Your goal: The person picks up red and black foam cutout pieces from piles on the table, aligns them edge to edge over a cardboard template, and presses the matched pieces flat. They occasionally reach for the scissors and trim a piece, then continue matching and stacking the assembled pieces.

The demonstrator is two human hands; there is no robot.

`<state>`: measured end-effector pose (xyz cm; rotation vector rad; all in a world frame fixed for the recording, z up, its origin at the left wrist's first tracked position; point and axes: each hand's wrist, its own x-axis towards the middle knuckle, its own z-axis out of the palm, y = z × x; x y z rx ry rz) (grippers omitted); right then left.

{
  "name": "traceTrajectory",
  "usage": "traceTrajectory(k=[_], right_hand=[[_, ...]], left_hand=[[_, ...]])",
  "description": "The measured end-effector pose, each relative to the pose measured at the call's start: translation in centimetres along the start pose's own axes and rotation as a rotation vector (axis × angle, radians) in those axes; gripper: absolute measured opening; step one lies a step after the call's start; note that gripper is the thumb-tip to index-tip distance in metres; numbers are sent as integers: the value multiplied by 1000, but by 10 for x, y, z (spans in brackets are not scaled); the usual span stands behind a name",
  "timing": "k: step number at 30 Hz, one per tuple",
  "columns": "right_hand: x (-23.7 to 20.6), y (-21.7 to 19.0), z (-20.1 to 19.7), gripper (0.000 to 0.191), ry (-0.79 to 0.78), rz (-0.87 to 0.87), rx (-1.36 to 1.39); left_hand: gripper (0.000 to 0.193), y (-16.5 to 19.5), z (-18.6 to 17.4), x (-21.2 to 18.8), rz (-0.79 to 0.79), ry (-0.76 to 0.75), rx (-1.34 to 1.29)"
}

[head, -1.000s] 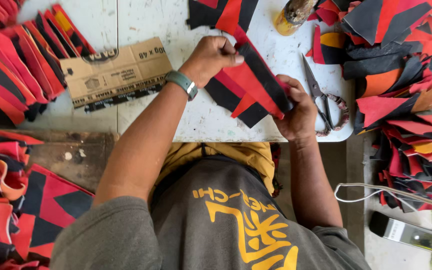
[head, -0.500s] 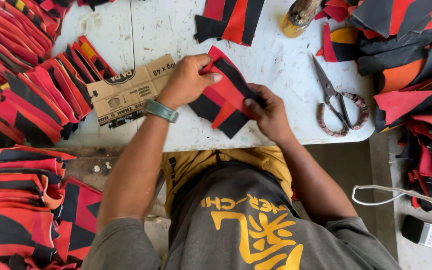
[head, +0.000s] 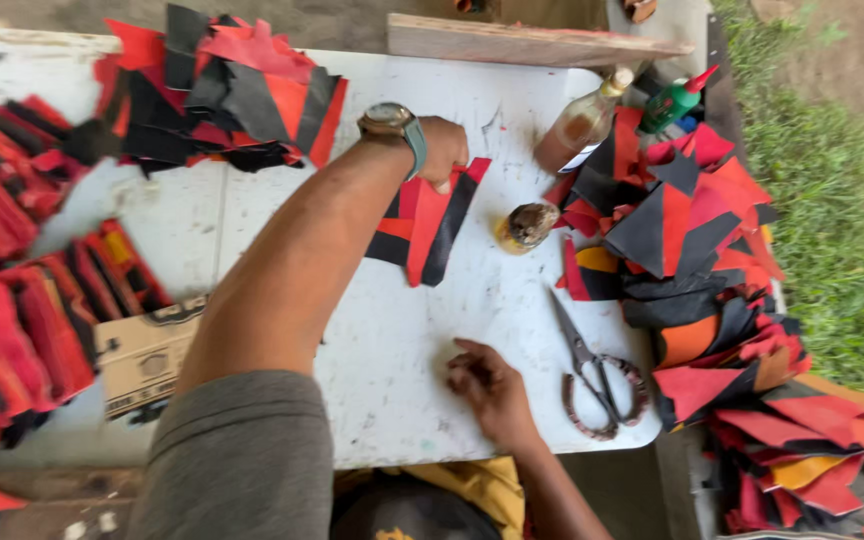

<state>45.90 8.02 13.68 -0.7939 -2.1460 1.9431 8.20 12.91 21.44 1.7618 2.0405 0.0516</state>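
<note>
The left hand (head: 440, 150), which half a second ago held the red-and-black fabric stack (head: 427, 225) together with the right near the table's (head: 392, 380) front edge, has now carried it to the far middle and presses it down, fingers curled on its top edge. The right hand (head: 487, 385) has let go and rests near the edge, fingers loosely bent, empty, left of the scissors (head: 592, 375); the stack looks set aside.

A scuffed white table (head: 402, 380) stands outdoors in daylight, green grass (head: 832, 230) along its right side.
</note>
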Motion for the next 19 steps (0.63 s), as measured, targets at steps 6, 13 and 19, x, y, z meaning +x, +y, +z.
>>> traceTrajectory(k=[6, 13, 19], right_hand=[[11, 9, -24, 32, -21, -23, -67], [-6, 41, -12, 31, -28, -113, -55], [-29, 46, 3, 23, 14, -178, -93]], left_hand=[[26, -14, 43, 80, -212, 76, 59], [62, 20, 74, -17, -255, 625, -174], [52, -49, 153, -201, -233, 1007, -96]])
